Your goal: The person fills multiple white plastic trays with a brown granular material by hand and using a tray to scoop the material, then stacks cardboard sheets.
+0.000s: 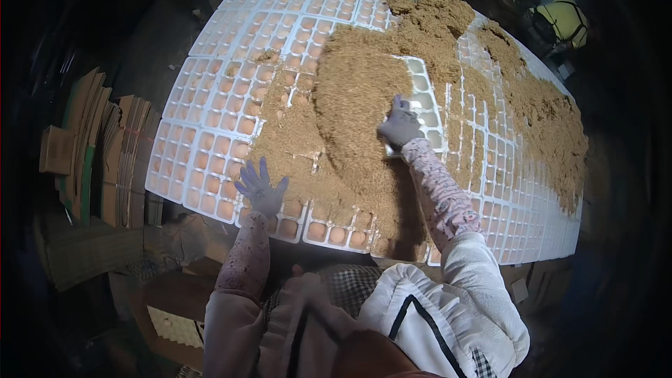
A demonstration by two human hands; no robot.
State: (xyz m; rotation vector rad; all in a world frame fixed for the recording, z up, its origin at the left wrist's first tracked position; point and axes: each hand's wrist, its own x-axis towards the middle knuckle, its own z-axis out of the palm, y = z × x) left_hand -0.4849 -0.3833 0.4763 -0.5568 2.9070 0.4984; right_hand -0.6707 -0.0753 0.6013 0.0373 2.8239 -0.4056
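Observation:
White foam egg trays (199, 126) full of brown eggs cover a large table. A blurred heap of brown, husk-like loose material (353, 94) lies across the middle trays, filling in around the eggs. My right hand (402, 126), in a grey-purple glove, grips the edge of a white foam tray piece (423, 94) with hollow cups. That piece stands tilted against the right side of the heap. My left hand (262, 189), gloved alike, is open with its fingers spread, over eggs at the near left edge of the husk. It holds nothing.
More clumped husk (546, 126) lies along the far right trays. Flattened cardboard (105, 147) stands stacked at the left. An open cardboard box (175, 322) holding a pale bumpy sheet sits at lower left. A person in a yellow top (563, 19) is at the far right.

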